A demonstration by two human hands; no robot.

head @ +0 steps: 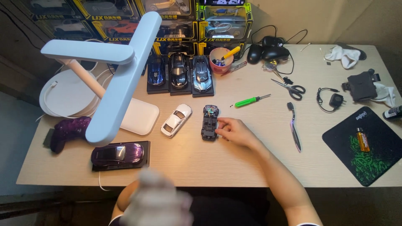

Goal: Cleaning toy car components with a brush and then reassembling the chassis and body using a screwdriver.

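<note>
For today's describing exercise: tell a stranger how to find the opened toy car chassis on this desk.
Start at the big white desk lamp on the left of the desk. Just right of its base lies a white car shell, and right of that the chassis, touched by the right hand. Unlike the finished cars around it, it is dark, roofless, with bare wiring showing.
</note>
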